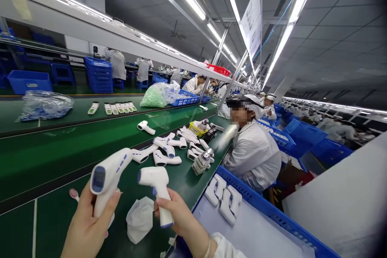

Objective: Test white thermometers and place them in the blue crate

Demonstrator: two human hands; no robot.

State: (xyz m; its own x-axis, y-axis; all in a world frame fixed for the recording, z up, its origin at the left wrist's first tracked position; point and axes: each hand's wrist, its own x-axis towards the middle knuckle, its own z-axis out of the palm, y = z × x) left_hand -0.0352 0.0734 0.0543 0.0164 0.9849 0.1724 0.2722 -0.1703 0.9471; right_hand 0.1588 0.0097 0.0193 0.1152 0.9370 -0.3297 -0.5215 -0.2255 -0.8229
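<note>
Two white infrared thermometers with blue trim are in my hands above the green bench. My left hand [87, 221] is wrapped round the handle of one infrared thermometer [113, 177], whose small dark screen faces me. The other infrared thermometer [157, 181] is gripped by its handle in my right hand [178, 213], its blue-tipped nose pointing left. Between my hands a crumpled white cloth or paper [140, 219] lies on the bench. Behind my left hand, a small pink item [73, 194] shows in part. Just beyond are several more thermometers [165, 147] in a loose pile.
A metal-topped bottle [201, 164] and a yellow bin [198, 129] stand on the bench. At right, a blue crate [272, 217] holds white housings, with a seated co-worker [255, 149] behind it. One thermometer [146, 127] lies on the green conveyor [75, 145]; plastic bags rest beyond.
</note>
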